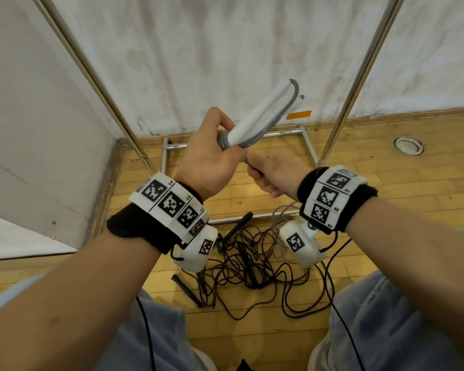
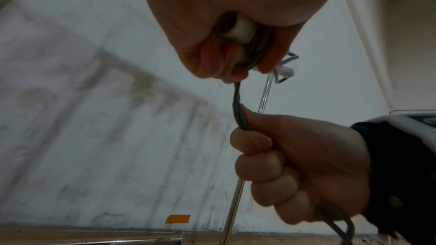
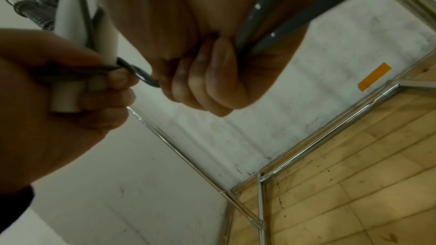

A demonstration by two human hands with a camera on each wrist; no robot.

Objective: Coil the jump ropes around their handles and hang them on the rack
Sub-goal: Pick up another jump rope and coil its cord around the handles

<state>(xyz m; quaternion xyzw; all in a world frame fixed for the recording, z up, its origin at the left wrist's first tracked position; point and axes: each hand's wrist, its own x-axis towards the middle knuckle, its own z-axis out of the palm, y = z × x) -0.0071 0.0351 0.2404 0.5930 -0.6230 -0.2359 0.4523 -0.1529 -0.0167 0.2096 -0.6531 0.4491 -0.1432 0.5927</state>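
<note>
My left hand (image 1: 212, 156) grips the lower ends of two white jump-rope handles (image 1: 265, 113) held side by side, pointing up and to the right. A grey rope (image 1: 287, 111) loops over their tops and wraps around their base. Just below, my right hand (image 1: 268, 175) is fisted around the same grey rope (image 2: 238, 107), which runs taut up to the handles (image 2: 240, 29). In the right wrist view the rope (image 3: 139, 75) bridges the short gap between both hands (image 3: 207, 81). The chrome rack (image 1: 359, 73) stands in front of me.
A tangle of dark jump ropes (image 1: 252, 266) with black handles lies on the wooden floor (image 1: 386, 145) between my knees. The rack's base frame (image 1: 236, 143) sits against a white wall with an orange tape strip (image 1: 298, 115). Coiled grey ropes (image 3: 30, 8) hang up high.
</note>
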